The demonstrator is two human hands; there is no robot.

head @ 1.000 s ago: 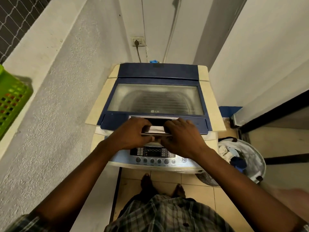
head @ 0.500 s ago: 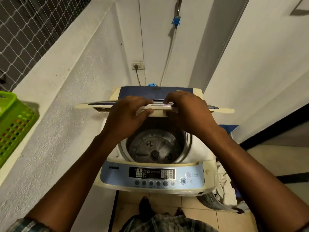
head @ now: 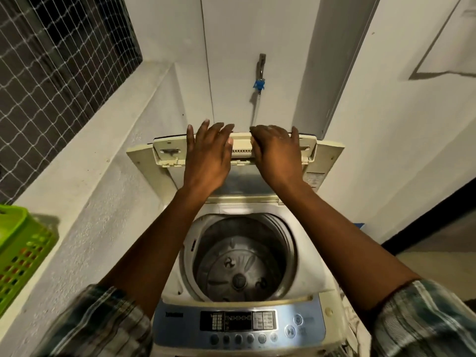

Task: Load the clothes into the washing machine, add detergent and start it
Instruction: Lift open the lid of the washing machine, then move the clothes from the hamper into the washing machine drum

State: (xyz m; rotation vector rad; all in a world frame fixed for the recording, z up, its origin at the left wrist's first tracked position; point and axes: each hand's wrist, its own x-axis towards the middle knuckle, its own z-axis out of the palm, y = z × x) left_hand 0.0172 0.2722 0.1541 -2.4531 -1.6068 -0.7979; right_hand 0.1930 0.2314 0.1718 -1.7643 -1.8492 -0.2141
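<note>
1. A cream-and-blue top-loading washing machine stands in a corner between white walls. Its folding cream plastic lid is raised and stands upright at the back of the opening.
2. Left hand: the fingers are straight and spread. The palm lies flat against the raised lid just left of its middle, and the fingertips reach above its top edge.
3. Right hand: it sits just beside the left, right of the lid's middle. The fingers bend over the top edge and grip it, their tips hidden behind.
4. The round grey metal drum lies open below both hands, between the forearms, with its floor plate in view.
5. A blue control panel with a dark display and a row of round buttons runs along the near edge.
6. A green perforated plastic basket sits on the ledge at far left, well apart from the machine. White wire mesh hangs above the basket. A wall tap with a blue fitting hangs above the lid.
</note>
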